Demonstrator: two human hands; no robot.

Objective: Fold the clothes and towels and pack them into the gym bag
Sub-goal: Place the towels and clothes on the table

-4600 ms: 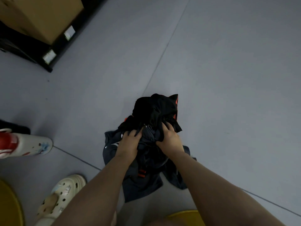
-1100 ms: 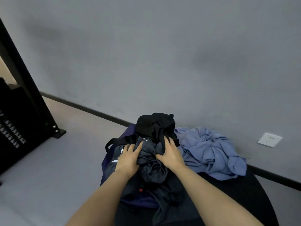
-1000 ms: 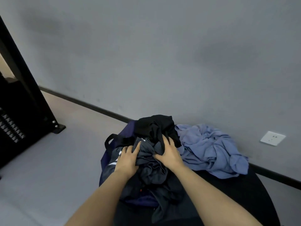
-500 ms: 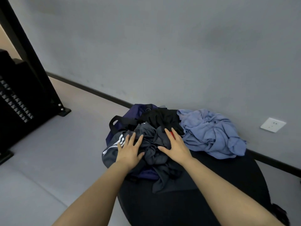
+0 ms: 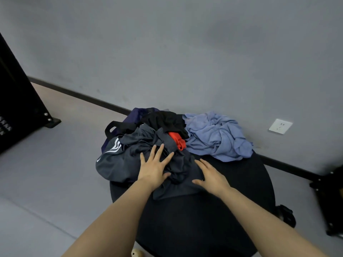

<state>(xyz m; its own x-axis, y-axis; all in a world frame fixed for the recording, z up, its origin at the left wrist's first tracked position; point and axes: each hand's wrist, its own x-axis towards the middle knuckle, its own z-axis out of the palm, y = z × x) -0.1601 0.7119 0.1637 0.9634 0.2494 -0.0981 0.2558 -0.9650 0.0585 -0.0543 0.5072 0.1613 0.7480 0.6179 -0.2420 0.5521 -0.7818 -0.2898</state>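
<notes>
Both hands flat on a heap of crumpled clothes atop a round black table [image 5: 241, 182]. Left hand [image 5: 155, 166] spread wide, fingers straight, palm pressing on the dark grey garment [image 5: 130, 153] with white stripes near its left edge. Right hand [image 5: 211, 175] also spread, fingers extended, resting on the lower right fold of the same grey cloth; nothing pinched or gripped by either. Just behind the grey garment, a black garment [image 5: 165, 119] with a red-orange piece [image 5: 177, 140] showing between the two. Behind and left of the heap, a dark navy gym bag [image 5: 137, 113], mostly buried under the clothes, one black handle loop [image 5: 115, 127] sticking out on the left. To the right, touching the black garment, a crumpled light blue towel [image 5: 215, 136] on the far edge of the table. Grey wall behind, with a white socket [image 5: 280, 126] low on the right. Black rack [image 5: 16, 112] on the left of the grey floor.
</notes>
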